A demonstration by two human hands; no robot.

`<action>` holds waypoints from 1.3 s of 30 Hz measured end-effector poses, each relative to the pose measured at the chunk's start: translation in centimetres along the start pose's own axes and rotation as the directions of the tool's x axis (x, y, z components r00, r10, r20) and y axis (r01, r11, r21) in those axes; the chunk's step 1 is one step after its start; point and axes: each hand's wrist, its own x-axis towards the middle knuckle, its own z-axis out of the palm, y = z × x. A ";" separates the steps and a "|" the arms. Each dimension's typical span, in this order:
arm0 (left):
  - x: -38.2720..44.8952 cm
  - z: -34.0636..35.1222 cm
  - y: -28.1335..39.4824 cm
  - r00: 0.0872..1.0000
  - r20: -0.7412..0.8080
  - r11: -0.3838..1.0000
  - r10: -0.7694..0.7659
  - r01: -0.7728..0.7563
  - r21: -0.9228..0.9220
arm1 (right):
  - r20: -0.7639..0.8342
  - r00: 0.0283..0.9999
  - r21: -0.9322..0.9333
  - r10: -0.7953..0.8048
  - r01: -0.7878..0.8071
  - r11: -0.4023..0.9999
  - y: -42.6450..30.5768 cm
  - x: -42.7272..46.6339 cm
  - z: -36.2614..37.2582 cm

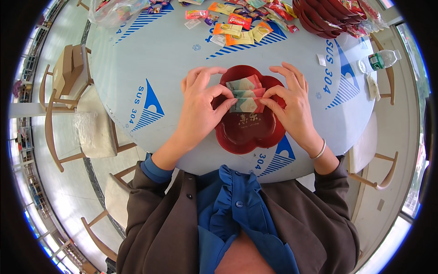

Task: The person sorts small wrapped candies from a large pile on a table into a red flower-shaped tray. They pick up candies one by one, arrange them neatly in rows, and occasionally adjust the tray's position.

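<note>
Before me on the table stands a dark red, flower-shaped plastic tray point(236, 140) with gold characters on its floor. In its far half several pink-and-green snack packets point(244, 82) lie overlapped in a row. My left hand point(205, 99) pinches the left end of the nearest packet point(248, 105) between thumb and forefinger. At that packet's right end, my right hand point(289, 96) pinches it the same way. The fingers of both hands hide its ends and part of the tray's rim.
Loose wrapped sweets point(239, 29) are heaped at the table's far side. Stacked red trays point(325, 17) stand far right, and a plastic bag point(118, 12) lies far left. A water bottle point(381, 61) rests on its side near the right edge. Wooden chairs point(94, 126) surround the table.
</note>
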 end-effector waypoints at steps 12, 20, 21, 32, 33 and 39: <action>0.8 0.9 -0.9 0.999 0.032 0.998 -0.042 0.044 -0.037 | 0.096 0.992 0.176 0.088 -0.104 0.979 1.2 -0.3 1.3; 0.5 0.6 -0.9 0.999 0.048 1.000 0.016 -0.016 0.003 | 0.069 0.996 0.127 0.057 -0.065 0.990 1.0 -0.3 1.2; 0.5 0.6 -0.9 0.999 0.051 1.000 0.015 -0.016 0.011 | 0.074 0.996 0.123 0.057 -0.066 0.990 0.9 -0.3 1.2; 0.1 -0.3 -0.1 0.995 0.098 0.997 0.032 -0.038 0.069 | 0.084 0.996 0.047 0.020 -0.024 0.999 0.2 -0.5 0.8; 0.0 -0.3 0.0 0.995 0.100 0.997 0.029 -0.036 0.066 | 0.083 0.996 0.046 0.017 -0.021 0.999 0.2 -0.5 0.7; -0.1 -0.8 -0.4 0.992 0.114 0.999 0.046 -0.049 0.021 | 0.049 0.998 0.026 -0.026 0.024 0.999 0.3 0.0 0.2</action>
